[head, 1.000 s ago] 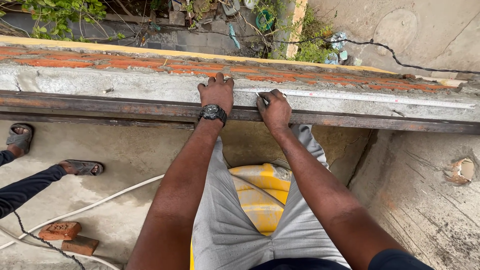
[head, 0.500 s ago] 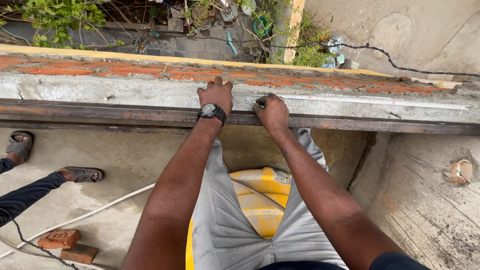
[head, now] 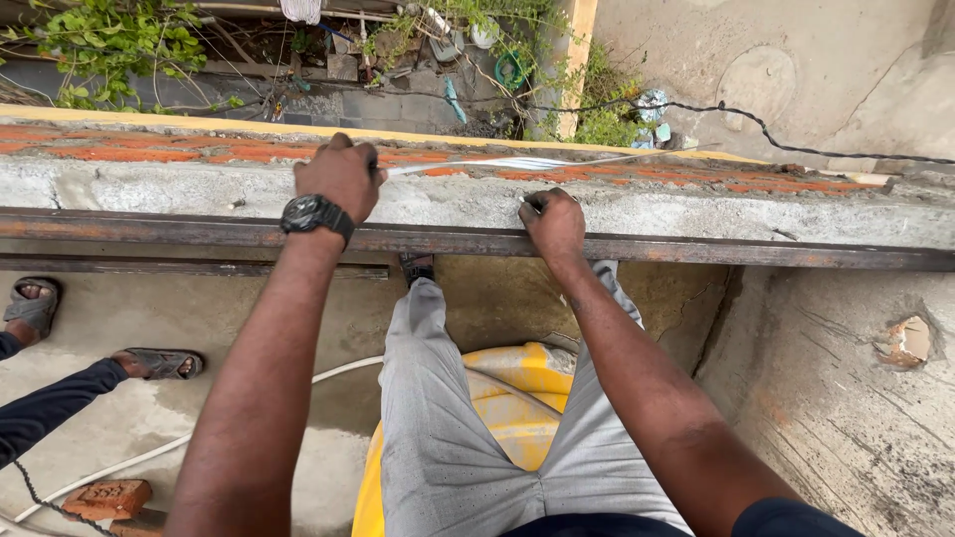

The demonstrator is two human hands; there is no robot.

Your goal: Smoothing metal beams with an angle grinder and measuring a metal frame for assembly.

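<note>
Your left hand [head: 340,177] grips one end of a thin pale strip [head: 477,165] stretched along the brick wall top [head: 149,151], your right hand [head: 553,224] pinches a small marker against the plaster edge, so marking looks barely begun.

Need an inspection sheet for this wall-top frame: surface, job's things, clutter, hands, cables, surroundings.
Surface: cement-topped brick wall, rusty steel bar along its face.
Job's things: white strip lying along the wall top.
Clutter: loose bricks on the floor.
Hands: left hand closed on the strip's end; right hand pressing a small item, unclear.
Cables: white hose; black cable.
Surroundings: yellow drum; another person's sandalled feet.
</note>
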